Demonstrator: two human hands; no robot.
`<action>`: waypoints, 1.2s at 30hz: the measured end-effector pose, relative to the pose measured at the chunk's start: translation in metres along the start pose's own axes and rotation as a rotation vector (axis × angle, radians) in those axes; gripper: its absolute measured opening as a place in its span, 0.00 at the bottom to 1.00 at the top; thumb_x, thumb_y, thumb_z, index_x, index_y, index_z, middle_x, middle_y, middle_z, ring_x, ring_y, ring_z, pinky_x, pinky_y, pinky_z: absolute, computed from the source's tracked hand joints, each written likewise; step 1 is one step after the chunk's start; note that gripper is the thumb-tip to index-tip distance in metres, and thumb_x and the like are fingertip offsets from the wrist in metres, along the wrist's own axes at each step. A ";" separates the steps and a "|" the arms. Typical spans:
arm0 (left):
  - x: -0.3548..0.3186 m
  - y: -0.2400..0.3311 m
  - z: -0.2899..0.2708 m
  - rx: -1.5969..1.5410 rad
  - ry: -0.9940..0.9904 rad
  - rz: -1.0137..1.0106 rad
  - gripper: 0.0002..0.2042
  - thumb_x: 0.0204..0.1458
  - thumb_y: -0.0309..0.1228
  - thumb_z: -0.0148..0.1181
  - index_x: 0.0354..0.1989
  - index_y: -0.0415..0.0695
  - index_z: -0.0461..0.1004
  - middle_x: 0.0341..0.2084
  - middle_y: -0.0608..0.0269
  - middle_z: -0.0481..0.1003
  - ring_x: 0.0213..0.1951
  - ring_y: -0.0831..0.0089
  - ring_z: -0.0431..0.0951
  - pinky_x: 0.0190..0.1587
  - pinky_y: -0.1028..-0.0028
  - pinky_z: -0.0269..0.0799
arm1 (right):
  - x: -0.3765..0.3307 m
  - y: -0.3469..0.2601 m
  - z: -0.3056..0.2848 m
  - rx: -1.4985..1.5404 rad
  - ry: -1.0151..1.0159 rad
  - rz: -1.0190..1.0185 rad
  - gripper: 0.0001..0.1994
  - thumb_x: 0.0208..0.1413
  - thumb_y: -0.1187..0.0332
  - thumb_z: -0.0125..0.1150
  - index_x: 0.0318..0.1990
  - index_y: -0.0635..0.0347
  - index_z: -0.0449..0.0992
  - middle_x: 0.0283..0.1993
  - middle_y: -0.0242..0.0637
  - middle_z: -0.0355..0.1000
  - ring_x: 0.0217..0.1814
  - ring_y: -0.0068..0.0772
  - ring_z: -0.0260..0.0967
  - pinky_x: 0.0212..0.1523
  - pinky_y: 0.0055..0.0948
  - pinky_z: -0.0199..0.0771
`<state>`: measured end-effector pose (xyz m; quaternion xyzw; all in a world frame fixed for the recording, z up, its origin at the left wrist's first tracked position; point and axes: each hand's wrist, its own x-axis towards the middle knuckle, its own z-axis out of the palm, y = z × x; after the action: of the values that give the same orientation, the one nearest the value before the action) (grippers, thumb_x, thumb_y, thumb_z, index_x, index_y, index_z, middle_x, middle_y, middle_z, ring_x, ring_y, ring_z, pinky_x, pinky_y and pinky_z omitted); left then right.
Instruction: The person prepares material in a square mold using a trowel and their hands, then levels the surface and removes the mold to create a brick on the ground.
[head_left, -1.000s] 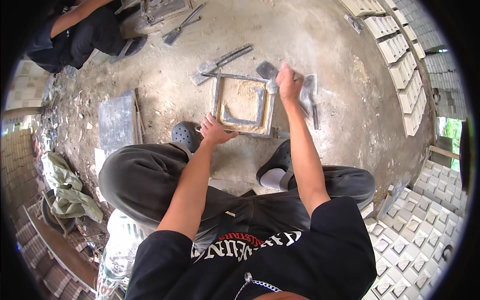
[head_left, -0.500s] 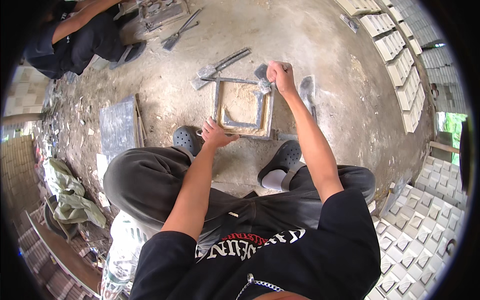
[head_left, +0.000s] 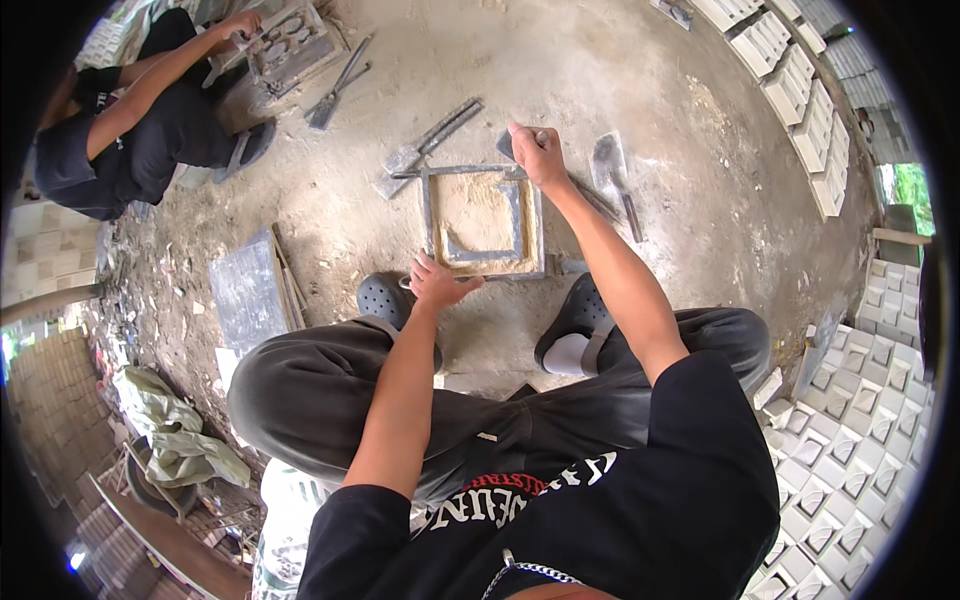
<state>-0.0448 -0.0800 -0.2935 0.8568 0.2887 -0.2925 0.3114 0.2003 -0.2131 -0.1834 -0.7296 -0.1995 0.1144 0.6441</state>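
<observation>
A square metal mould frame [head_left: 540, 235] lies flat on the floor ahead of my feet. Pale sandy powder [head_left: 478, 212] fills its middle, bordered on the right and near sides by a dark inner strip [head_left: 516, 232]. My left hand [head_left: 436, 284] rests on the near left corner, fingers spread and thumb stretched along the near bar. Above the far right corner, my right hand [head_left: 538, 160] is closed in a fist around a hand tool [head_left: 542, 138]. Only the handle's end shows; its lower part is hidden. Behind that fist, a dark flat blade [head_left: 505, 145] lies on the floor.
Trowels [head_left: 608, 165] lie right of the mould, flat tools [head_left: 430, 145] beyond it. A grey board [head_left: 250, 290] lies at left. Another person [head_left: 150, 130] crouches far left, reaching to a second mould [head_left: 300, 50]. Pale blocks [head_left: 790, 85] line the right; patterned tiles [head_left: 850, 450] stand near right.
The whole view has shifted slightly. My right fist has moved up and left relative to the mould's corner. My left hand stays at the near corner. The other person's hand now shows at their mould.
</observation>
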 end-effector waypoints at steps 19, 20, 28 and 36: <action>-0.001 -0.012 -0.005 0.026 0.005 -0.053 0.76 0.29 0.73 0.67 0.68 0.23 0.25 0.67 0.22 0.35 0.71 0.36 0.39 0.70 0.50 0.43 | 0.004 -0.063 0.032 0.235 0.056 0.036 0.25 0.62 0.60 0.54 0.11 0.54 0.61 0.10 0.23 0.55 0.14 0.16 0.51 0.16 0.26 0.48; 0.002 -0.007 -0.006 0.030 0.007 -0.041 0.77 0.29 0.73 0.67 0.68 0.23 0.25 0.67 0.22 0.35 0.71 0.36 0.39 0.70 0.50 0.43 | 0.002 -0.059 0.035 0.215 0.120 0.056 0.25 0.62 0.60 0.55 0.11 0.54 0.59 0.11 0.22 0.55 0.15 0.15 0.50 0.17 0.26 0.48; 0.007 -0.011 0.008 -0.025 0.043 -0.055 0.76 0.29 0.70 0.70 0.70 0.30 0.24 0.69 0.26 0.34 0.72 0.37 0.36 0.70 0.46 0.38 | -0.007 -0.046 0.054 0.157 0.202 0.001 0.26 0.63 0.60 0.54 0.11 0.56 0.58 0.12 0.22 0.56 0.17 0.13 0.50 0.18 0.26 0.46; 0.000 -0.002 -0.001 0.016 0.003 -0.042 0.75 0.29 0.72 0.68 0.69 0.26 0.26 0.68 0.23 0.35 0.71 0.35 0.37 0.70 0.47 0.41 | -0.037 -0.034 0.075 0.123 0.385 -0.011 0.27 0.65 0.58 0.53 0.12 0.55 0.61 0.12 0.23 0.59 0.16 0.14 0.52 0.18 0.26 0.50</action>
<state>-0.0458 -0.0781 -0.2937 0.8534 0.3046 -0.2999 0.2982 0.1307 -0.1593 -0.1639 -0.6961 -0.0693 -0.0191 0.7144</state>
